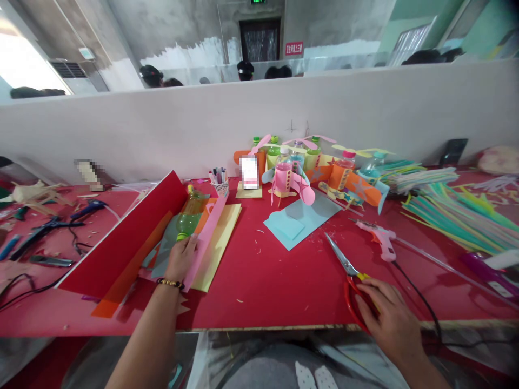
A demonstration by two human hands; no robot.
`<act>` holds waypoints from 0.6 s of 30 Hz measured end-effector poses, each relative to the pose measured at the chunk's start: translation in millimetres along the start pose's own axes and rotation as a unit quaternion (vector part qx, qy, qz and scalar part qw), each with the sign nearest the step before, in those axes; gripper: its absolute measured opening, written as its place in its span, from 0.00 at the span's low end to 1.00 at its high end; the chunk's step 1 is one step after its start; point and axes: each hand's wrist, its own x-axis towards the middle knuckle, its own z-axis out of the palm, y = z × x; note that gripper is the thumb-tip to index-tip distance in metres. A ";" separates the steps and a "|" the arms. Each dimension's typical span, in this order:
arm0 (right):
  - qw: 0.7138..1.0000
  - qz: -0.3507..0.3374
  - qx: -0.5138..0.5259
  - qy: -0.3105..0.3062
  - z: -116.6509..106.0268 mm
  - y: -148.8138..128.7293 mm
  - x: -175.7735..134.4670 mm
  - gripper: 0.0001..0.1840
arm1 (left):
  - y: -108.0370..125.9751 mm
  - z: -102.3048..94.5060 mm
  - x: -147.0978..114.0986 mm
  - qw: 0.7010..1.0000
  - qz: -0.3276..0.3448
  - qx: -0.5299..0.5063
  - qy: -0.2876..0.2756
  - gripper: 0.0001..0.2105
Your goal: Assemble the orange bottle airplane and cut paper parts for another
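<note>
My left hand [183,259] is closed beside the green cap of a clear green plastic bottle [189,220] and the edge of a pink paper strip [208,237]. Its fingertips are partly hidden, so what they grip is unclear. Under and around it lie grey and orange sheets and yellow paper [221,243]; a red board [133,237] leans up on the left. At the front edge of the table, my right hand [389,313] is closed on the red and yellow handles of a pair of scissors [343,256], whose blades point away to the left.
Light blue paper [287,224] lies mid-table. Behind it stand bottle models with paper propellers [284,173] and a pen cup [221,183]. A pink glue gun [379,237] with its cord and several coloured sticks [458,210] are right; tools [40,235] lie left.
</note>
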 end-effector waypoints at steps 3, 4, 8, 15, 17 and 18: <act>1.000 0.001 0.001 0.002 -0.6 -0.7 0.7 0.13 | 0.7 -0.3 0.1 1.000 0.007 0.009 0.003 0.21; 1.000 0.000 0.000 0.004 -0.9 -0.9 0.9 0.13 | 0.9 -0.6 0.4 1.000 0.013 0.021 0.002 0.20; 1.000 -0.005 0.000 0.005 -1.3 -0.9 0.6 0.13 | 1.9 -2.1 1.7 0.997 0.025 0.067 0.000 0.17; 1.000 0.001 -0.002 0.001 1.0 1.0 -1.1 0.13 | 5.2 -3.4 -0.6 0.997 0.002 0.073 0.011 0.14; 1.000 0.003 -0.003 0.000 1.0 1.2 -1.2 0.13 | 6.2 -3.7 -1.3 0.997 0.001 0.080 0.005 0.15; 1.000 0.004 -0.003 0.000 0.8 1.1 -1.1 0.13 | 6.2 -3.8 -1.3 0.997 0.000 0.083 0.001 0.15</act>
